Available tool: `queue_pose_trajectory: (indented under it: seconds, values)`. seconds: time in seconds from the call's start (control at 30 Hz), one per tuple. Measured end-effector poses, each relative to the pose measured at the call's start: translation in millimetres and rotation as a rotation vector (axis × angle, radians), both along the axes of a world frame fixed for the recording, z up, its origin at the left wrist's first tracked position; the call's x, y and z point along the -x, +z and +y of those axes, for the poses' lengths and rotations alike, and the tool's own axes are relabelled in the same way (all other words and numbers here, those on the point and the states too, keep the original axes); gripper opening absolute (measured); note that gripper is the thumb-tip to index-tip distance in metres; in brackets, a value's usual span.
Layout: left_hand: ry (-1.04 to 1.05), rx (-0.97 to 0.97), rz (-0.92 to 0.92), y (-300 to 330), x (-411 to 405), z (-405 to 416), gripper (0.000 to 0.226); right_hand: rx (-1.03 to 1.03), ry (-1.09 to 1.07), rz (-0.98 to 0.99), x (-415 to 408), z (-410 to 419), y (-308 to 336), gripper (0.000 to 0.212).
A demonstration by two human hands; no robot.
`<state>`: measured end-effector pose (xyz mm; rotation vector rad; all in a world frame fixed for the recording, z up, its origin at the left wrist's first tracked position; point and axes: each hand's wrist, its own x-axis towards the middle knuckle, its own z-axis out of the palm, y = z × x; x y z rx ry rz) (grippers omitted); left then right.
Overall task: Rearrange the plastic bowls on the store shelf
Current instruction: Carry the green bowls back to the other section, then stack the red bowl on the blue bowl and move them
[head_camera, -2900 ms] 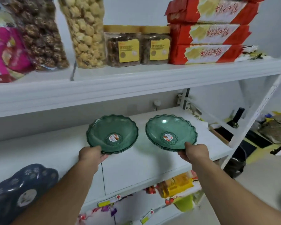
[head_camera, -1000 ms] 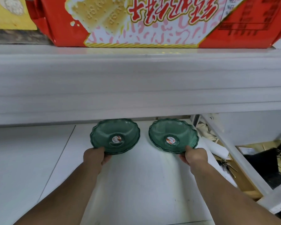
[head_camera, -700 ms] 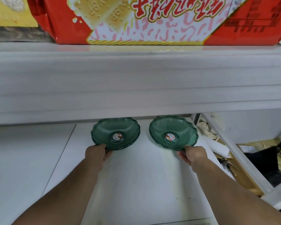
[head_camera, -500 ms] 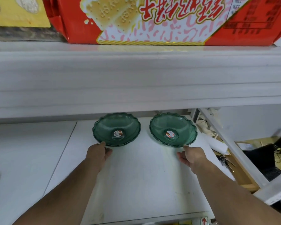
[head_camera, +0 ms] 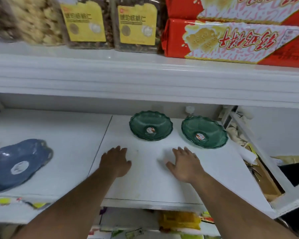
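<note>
Two green scalloped plastic bowls stand side by side at the back of the white middle shelf point(head_camera: 145, 183): the left green bowl point(head_camera: 150, 125) and the right green bowl point(head_camera: 204, 132), each with a round sticker inside. My left hand point(head_camera: 115, 161) hovers over the shelf in front of the left bowl, fingers apart, holding nothing. My right hand point(head_camera: 185, 163) is also empty, in front of the right bowl and apart from it. A dark blue flower-shaped bowl point(head_camera: 17, 163) lies at the far left of the same shelf.
The upper shelf edge point(head_camera: 145, 80) overhangs the bowls and carries snack jars point(head_camera: 136, 23) and red biscuit boxes point(head_camera: 231, 40). A white shelf upright point(head_camera: 259, 152) runs along the right. Packaged goods point(head_camera: 179, 221) sit on the shelf below.
Both hands have let go of the green bowls, left them at the back of the shelf and drawn back toward me. The view has pulled back and to the left, bringing the blue bowl into sight.
</note>
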<state>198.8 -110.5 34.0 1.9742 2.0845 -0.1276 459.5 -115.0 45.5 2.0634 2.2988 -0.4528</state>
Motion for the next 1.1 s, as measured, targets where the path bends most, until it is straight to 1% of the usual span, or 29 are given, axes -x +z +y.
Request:
queue_pose_trajectory:
  seconds: [0.07, 0.17, 0.33, 0.43, 0.53, 0.63, 0.73, 0.9, 1.1]
  values:
    - [0.006, 0.020, 0.043, 7, 6, -19, 0.071, 0.007, 0.132, -0.098, 20, -9, 5, 0.076]
    - [0.067, 0.028, 0.058, 12, 18, -48, 0.071, 0.021, 0.268, -0.158, 43, -21, 9, 0.078]
    - [0.226, -0.002, -0.012, 21, 34, -112, 0.067, 0.048, 0.403, -0.137, 69, -49, 6, 0.079]
    - [0.314, 0.013, -0.013, 24, 46, -149, 0.065, 0.085, 0.479, -0.121, 86, -71, 2, 0.078]
    - [0.398, 0.041, -0.026, 25, 59, -182, 0.067, 0.102, 0.531, -0.081, 108, -91, -3, 0.077]
    - [0.485, 0.059, -0.024, 25, 76, -210, 0.064, 0.114, 0.600, -0.080, 134, -111, -4, 0.077]
    - [0.563, 0.037, -0.038, 27, 100, -230, 0.064, 0.098, 0.652, -0.079, 161, -123, 0, 0.076]
    - [0.603, 0.014, -0.049, 26, 154, -252, 0.065, 0.085, 0.688, -0.087, 214, -132, 4, 0.077]
    - [0.646, 0.001, -0.068, 20, 238, -267, 0.069, 0.058, 0.678, -0.098, 293, -142, 1, 0.075]
